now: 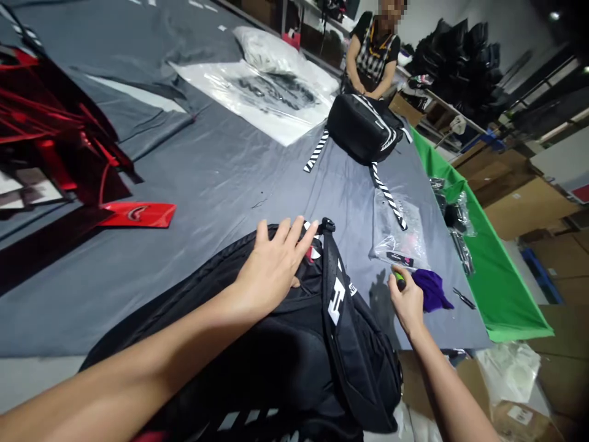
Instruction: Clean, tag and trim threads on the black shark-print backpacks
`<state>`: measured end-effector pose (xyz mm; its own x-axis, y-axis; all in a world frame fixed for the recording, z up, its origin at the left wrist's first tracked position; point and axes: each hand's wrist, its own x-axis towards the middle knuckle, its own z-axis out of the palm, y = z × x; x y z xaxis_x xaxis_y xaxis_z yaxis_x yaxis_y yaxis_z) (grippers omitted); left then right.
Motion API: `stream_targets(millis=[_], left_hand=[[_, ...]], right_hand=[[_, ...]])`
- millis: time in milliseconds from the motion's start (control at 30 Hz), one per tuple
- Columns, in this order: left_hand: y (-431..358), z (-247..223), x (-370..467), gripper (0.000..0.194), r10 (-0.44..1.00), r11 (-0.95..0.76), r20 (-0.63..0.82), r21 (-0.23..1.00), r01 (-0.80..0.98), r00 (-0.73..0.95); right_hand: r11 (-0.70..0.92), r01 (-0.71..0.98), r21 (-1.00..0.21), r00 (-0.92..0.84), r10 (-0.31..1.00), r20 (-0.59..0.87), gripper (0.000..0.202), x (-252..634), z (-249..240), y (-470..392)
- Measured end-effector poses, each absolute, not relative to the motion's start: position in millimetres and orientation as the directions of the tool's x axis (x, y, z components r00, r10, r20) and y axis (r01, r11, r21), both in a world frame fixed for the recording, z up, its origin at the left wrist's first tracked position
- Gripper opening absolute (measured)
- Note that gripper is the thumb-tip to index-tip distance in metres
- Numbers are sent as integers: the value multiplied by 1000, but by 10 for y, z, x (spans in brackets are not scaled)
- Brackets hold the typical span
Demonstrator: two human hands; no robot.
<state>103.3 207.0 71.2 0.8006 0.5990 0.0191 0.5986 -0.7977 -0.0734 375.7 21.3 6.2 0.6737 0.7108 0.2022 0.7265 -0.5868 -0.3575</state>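
A black backpack [294,362] with white markings on its strap lies in front of me at the table's near edge. My left hand [276,264] rests on its upper part, fingers stretched out beside a red-and-white patch [313,253]. Off to the right, my right hand [407,297] is closed round a small green-and-black object [399,281]; its kind is not clear. It hovers over the table, apart from the backpack. A purple cloth [431,290] lies just beyond that hand, and a clear plastic bag [398,230] lies farther back.
Across the grey-covered table [221,159], a person [373,55] handles another black bag [361,129] with striped straps. Red-and-black items [55,129] are piled at left. Plastic packaging [271,92] lies at the back. A green cloth bin [497,294] borders the right edge, near small snips [464,298].
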Motion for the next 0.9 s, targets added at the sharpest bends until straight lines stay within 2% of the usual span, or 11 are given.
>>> stream_targets(millis=[100, 233, 333, 433, 567, 667, 767, 900], left_hand=[[2069, 676, 1047, 106, 588, -805, 62, -53, 591, 806], [2070, 671, 1066, 103, 578, -812, 75, -43, 582, 813], [2072, 676, 1077, 103, 577, -809, 76, -82, 581, 814], [2080, 654, 1081, 104, 571, -810, 66, -118, 575, 818], [2088, 595, 1075, 99, 565, -810, 84, -134, 571, 821], [2091, 557, 1072, 100, 567, -808, 95, -129, 575, 818], [2093, 547, 1071, 98, 562, -814, 88, -119, 569, 823], [2089, 564, 1064, 93, 551, -824, 94, -101, 558, 829]], right_hand=[[-584, 757, -293, 648, 729, 223, 48, 4027, -136, 81], [-445, 878, -177, 473, 864, 175, 47, 4501, -269, 394], [-376, 901, -216, 416, 891, 181, 44, 4819, -238, 909], [-391, 879, -274, 458, 851, 256, 50, 4978, -209, 1404], [-364, 866, -343, 470, 827, 309, 54, 4924, -366, 1581], [-350, 863, -364, 460, 841, 284, 39, 4785, -491, 1129], [-426, 831, -358, 534, 790, 301, 29, 4676, -430, 294], [-685, 643, -343, 759, 509, 405, 45, 4653, -266, -672]])
